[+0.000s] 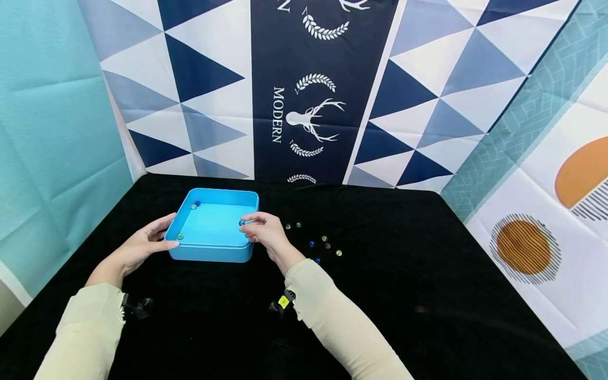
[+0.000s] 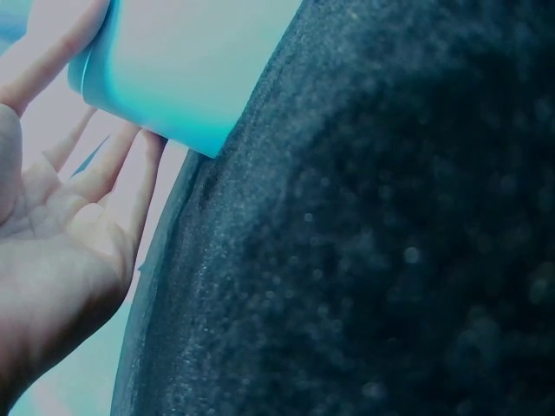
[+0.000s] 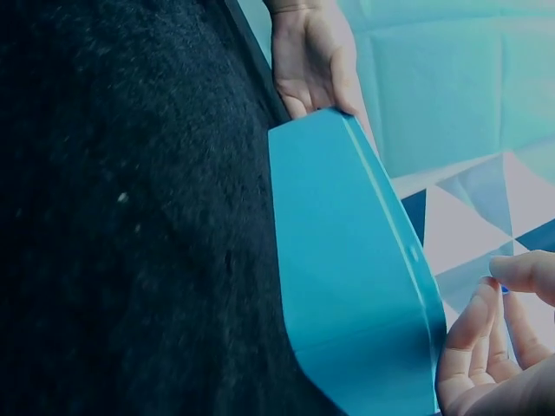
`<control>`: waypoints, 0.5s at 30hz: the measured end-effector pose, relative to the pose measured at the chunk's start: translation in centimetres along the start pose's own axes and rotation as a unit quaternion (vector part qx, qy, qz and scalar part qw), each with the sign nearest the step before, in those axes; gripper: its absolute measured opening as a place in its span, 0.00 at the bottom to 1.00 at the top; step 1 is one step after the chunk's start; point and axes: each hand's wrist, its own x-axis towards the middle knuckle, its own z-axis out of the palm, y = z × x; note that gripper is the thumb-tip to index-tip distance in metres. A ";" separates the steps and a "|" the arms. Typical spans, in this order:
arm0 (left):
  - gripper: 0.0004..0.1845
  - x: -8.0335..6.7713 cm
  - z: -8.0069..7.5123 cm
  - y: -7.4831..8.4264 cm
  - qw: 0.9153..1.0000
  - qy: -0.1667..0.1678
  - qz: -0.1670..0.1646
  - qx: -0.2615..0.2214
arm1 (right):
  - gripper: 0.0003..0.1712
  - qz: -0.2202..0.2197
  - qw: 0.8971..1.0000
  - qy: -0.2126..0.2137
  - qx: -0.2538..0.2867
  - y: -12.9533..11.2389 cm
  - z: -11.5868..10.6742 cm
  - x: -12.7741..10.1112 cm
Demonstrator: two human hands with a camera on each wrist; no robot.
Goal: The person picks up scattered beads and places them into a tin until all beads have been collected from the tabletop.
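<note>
Blue tray (image 1: 214,227) sits on black counter (image 1: 380,274). Left hand (image 1: 142,248) at tray's 9 o'clock, fingers straight against wall, bracing it. Right hand (image 1: 266,232) at 3 o'clock pinches blue marble (image 1: 241,222) over rim. Loose marbles (image 1: 315,243) scattered on counter to right hand's 3 o'clock; few already in tray.

A black cloth (image 1: 404,274) is covering the table. Patterned backdrops are hanging at twelve o'clock (image 1: 309,89), a teal one (image 1: 52,132) at nine o'clock.

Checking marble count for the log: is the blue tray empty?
No, the tray has marbles in it, and the right hand pinches another over its rim.
</note>
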 end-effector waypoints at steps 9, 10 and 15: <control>0.45 0.1 0.0 -0.1 1.000 0.003 -0.002 -0.001 | 0.12 0.005 1.000 0.002 -0.012 -0.4 1.0 0.6; 0.46 0.1 0.0 -0.1 1.000 0.004 -0.003 0.000 | 0.12 0.007 1.000 0.001 -0.014 -0.5 1.1 0.7; 0.46 0.1 -0.1 -0.2 1.000 0.007 -0.004 -0.002 | 0.15 0.011 1.000 0.000 -0.026 -0.6 1.3 0.8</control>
